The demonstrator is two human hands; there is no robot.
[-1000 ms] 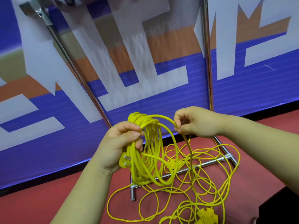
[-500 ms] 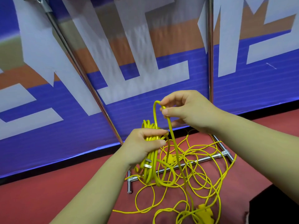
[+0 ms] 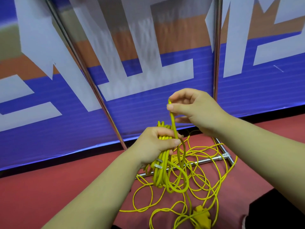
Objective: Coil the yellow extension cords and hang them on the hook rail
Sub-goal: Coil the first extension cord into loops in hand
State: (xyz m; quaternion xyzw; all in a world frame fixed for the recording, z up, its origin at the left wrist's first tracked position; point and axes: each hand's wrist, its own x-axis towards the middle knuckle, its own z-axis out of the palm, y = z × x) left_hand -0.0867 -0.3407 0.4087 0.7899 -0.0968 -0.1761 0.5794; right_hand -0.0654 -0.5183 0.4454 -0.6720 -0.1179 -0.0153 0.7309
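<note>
A blue, white and orange banner (image 3: 148,113) fills the back of the view, with a red floor (image 3: 49,187) below it. A chrome rack (image 3: 217,55) stands before the banner, its foot bar lying on the floor. No hook rail shows here, so we judge that hanging is some way off.

Most of the yellow cord (image 3: 214,184) lies in loose, tangled loops on the floor around that foot bar, which tells us the coiling is only partly done. The finished part is the coil (image 3: 162,172), hanging in long loops from our left hand (image 3: 153,144). That hand is wrapped round the top of the bundle, thumb across it, so the loops cannot slip apart.

Our right hand (image 3: 193,109) sits just above, pinching a strand (image 3: 173,123) between thumb and forefinger, lifted upright. It looks ready to lay the next loop into the left grip.

The plug's prongs (image 3: 158,163) poke out below the left hand. A socket block (image 3: 200,215) rests on the floor near the bottom edge.
</note>
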